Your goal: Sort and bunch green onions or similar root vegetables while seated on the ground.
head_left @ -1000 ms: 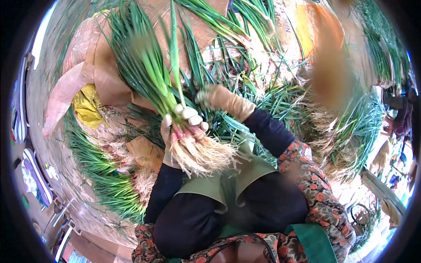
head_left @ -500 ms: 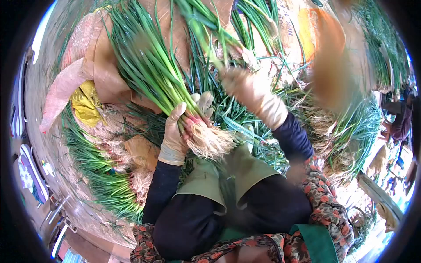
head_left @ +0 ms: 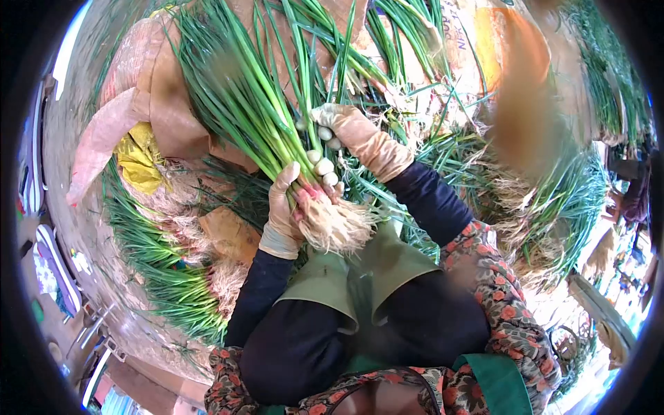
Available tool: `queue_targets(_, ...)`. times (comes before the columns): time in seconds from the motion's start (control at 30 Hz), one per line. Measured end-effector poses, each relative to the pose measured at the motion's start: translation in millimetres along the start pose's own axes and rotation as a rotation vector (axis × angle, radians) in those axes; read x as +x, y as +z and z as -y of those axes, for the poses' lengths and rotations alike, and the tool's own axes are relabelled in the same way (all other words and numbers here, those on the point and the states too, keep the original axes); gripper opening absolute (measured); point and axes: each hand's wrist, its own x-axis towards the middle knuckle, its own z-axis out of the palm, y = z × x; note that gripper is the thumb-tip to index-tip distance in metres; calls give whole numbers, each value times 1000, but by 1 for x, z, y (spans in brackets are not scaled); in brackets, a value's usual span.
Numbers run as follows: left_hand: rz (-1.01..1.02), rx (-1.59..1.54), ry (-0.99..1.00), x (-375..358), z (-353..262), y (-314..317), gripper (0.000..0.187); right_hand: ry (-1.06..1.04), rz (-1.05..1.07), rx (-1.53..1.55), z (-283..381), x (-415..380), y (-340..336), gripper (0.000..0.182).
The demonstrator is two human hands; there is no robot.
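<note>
My gloved left hand [head_left: 282,207] is wrapped round a thick bunch of green onions [head_left: 266,124], just above the roots. The pinkish white bulbs and pale roots [head_left: 337,225] point toward my knees, and the long leaves fan away up and to the left. My gloved right hand [head_left: 354,133] is closed on a few green onion stalks [head_left: 301,76] at the bunch's right side. Its fingers are partly turned from view, close above the left fingertips. Another small bundle of green onions [head_left: 363,66] lies just beyond the right hand.
Rows of bundled green onions [head_left: 173,297] lie on the left floor, near a yellow bag [head_left: 142,162]. More onions with tangled roots [head_left: 526,200] are heaped at the right. Brown sheeting [head_left: 169,117] and an orange-and-white sack [head_left: 494,52] lie ahead. A brown blur covers part of the right side.
My right hand has come left from the onions beyond, bringing stalks against the bunch. My left hand still holds the bunch, nearly in place.
</note>
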Motion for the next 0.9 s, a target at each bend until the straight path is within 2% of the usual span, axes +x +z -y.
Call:
queue_targets(0.03,75,-64,10,-1,-1,-2,34,-2,-52,-181,4,-2,9,29)
queue_targets(0.07,153,-131,18,-2,-1,-4,35,-191,-46,-338,-32,12,5,22)
queue_targets(0.13,325,-288,8,-8,-4,-12,38,-743,129,-1218,-73,9,-13,16)
queue_targets(0.2,362,-291,2,-9,-15,-17,42,-785,513,-1418,-95,-13,-4,17)
queue_targets(0.23,336,-331,20,-9,-17,-9,47,-489,587,-1340,-92,-25,1,21)
queue_targets(0.27,246,-303,56,-12,-19,-5,53,-453,397,-1174,-83,-32,-5,28)
queue_targets(0.3,264,-269,36,-10,-23,-8,59,-442,219,-979,-66,-42,-9,35)
queue_targets(0.33,278,-235,13,-8,-26,-9,65,-458,-19,-1042,-47,-41,-14,40)
queue_targets(0.37,242,-245,-1,-10,-24,-7,69,-66,-201,-870,-22,-43,-25,41)
queue_targets(0.4,212,-253,-18,-10,-21,-2,73,-152,-410,-807,-15,-38,-27,32)
queue_targets(0.43,171,-250,-38,-12,-16,5,77,-114,-323,-629,-27,-22,-33,35)
queue_targets(0.47,184,-177,-28,-9,-14,11,68,-78,-234,-450,-40,-8,-34,38)
queue_targets(0.5,181,-96,-1,-9,-12,12,62,-66,-183,-743,-29,-6,-23,38)
queue_targets(0.53,176,-14,31,-9,-10,13,57,-225,-197,-799,-32,-10,-8,35)
queue_targets(0.57,200,35,66,-7,-9,17,47,-181,23,-980,-34,-13,2,33)
queue_targets(0.6,194,64,95,-6,-8,15,47,-134,249,-1150,-30,-21,12,31)
queue_targets(0.63,132,81,122,-5,-9,19,46,211,47,-940,-48,-31,22,29)
queue_targets(0.67,71,99,147,-5,-10,22,45,-10,284,-1000,-56,-47,5,29)
queue_targets(0.7,29,120,185,-1,-12,17,44,-249,502,-1015,-25,-70,0,28)
queue_targets(0.73,5,122,218,3,-13,15,43,-316,483,-854,-24,-73,-10,30)
queue_targets(0.8,-41,36,200,5,-14,15,44,-316,153,-1060,-18,-48,-23,29)
queue_targets(0.87,-62,43,183,4,-11,10,45,-668,-346,-895,-2,-33,-60,29)
queue_targets(0.9,-72,49,174,4,-10,9,46,-580,-425,-1108,12,-31,-71,29)
